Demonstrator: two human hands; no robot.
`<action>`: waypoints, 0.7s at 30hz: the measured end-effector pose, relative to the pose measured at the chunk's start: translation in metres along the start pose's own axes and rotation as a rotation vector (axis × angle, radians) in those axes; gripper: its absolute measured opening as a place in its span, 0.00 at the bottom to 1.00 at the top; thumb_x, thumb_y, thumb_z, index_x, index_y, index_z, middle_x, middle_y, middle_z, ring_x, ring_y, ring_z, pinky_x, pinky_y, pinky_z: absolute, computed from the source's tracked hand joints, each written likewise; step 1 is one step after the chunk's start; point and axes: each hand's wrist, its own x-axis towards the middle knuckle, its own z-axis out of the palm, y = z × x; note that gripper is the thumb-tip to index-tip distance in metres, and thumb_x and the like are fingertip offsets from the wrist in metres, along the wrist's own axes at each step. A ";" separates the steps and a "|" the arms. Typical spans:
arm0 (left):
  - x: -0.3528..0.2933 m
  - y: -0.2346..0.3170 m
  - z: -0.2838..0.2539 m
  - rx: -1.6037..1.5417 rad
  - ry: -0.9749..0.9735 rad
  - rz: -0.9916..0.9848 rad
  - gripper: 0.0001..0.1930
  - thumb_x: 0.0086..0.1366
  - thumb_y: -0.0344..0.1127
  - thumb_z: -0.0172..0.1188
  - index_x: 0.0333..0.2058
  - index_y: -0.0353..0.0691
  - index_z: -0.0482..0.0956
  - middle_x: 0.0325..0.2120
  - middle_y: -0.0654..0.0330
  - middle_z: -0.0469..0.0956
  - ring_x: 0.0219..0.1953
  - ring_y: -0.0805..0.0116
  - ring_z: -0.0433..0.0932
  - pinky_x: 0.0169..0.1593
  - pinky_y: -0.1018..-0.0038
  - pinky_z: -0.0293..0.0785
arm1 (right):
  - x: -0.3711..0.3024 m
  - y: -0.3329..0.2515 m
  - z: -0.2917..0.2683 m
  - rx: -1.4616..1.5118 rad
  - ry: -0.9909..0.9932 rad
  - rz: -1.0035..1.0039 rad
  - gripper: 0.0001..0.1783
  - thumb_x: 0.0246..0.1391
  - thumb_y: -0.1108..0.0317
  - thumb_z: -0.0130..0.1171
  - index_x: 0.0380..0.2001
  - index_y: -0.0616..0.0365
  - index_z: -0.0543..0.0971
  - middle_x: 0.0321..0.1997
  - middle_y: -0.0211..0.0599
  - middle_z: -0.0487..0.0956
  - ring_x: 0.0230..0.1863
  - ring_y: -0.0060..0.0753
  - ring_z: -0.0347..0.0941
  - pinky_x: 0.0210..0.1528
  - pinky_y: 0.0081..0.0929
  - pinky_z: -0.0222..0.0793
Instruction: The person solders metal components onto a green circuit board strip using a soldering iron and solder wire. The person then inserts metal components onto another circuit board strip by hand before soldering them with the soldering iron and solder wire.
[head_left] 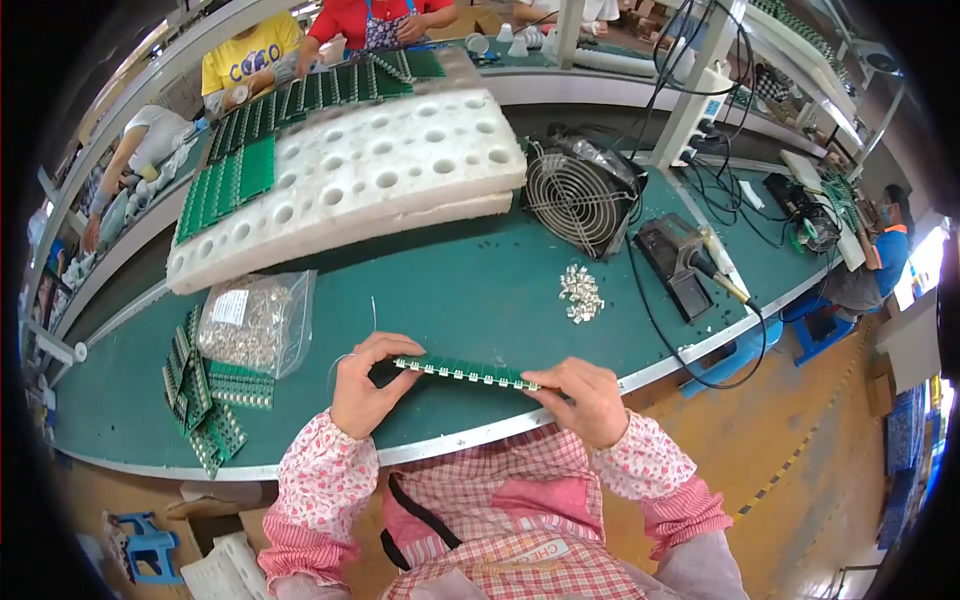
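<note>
A long green circuit board strip [465, 371] is stretched between both my hands above the front edge of the bench, with a row of small pale metal connectors along its near edge. My left hand [368, 388] pinches its left end between thumb and fingers. At the other end, my right hand [588, 398] grips the board the same way. Left of my left hand lie a clear bag of small metal parts [250, 328] and a jumbled stack of green boards [205, 395]. A little heap of silvery connectors [580, 294] sits beyond my right hand.
White foam slabs with round holes [385, 165] carry rows of green boards [240, 180]. A fan with a wire guard [585, 195] and a soldering iron in its stand [685, 265] stand to the right, with black cables. Other people work across the bench.
</note>
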 end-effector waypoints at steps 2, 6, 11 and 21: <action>-0.007 0.000 -0.004 0.047 -0.026 0.009 0.13 0.46 0.22 0.66 0.34 0.40 0.81 0.36 0.60 0.80 0.38 0.66 0.78 0.46 0.74 0.68 | 0.001 0.004 0.000 -0.011 -0.005 -0.023 0.15 0.41 0.77 0.66 0.36 0.59 0.79 0.25 0.36 0.75 0.26 0.36 0.74 0.27 0.30 0.69; -0.020 0.004 -0.008 0.125 -0.066 -0.001 0.15 0.44 0.22 0.64 0.34 0.40 0.81 0.35 0.59 0.80 0.39 0.62 0.78 0.47 0.72 0.67 | 0.001 0.008 0.002 0.018 -0.026 -0.039 0.14 0.42 0.77 0.66 0.36 0.58 0.79 0.25 0.35 0.76 0.26 0.36 0.74 0.27 0.29 0.70; -0.025 0.003 -0.007 0.164 -0.056 0.013 0.13 0.45 0.23 0.66 0.33 0.40 0.81 0.34 0.59 0.81 0.38 0.63 0.78 0.45 0.72 0.67 | -0.001 0.012 0.006 0.026 -0.053 0.014 0.14 0.42 0.78 0.66 0.36 0.59 0.80 0.25 0.36 0.78 0.25 0.35 0.73 0.27 0.27 0.70; -0.028 0.008 -0.009 0.159 -0.065 0.005 0.10 0.49 0.27 0.68 0.33 0.40 0.82 0.33 0.59 0.81 0.36 0.63 0.79 0.44 0.72 0.69 | 0.002 0.012 0.008 0.119 -0.037 0.133 0.12 0.43 0.78 0.66 0.35 0.60 0.82 0.24 0.37 0.77 0.23 0.29 0.73 0.26 0.23 0.68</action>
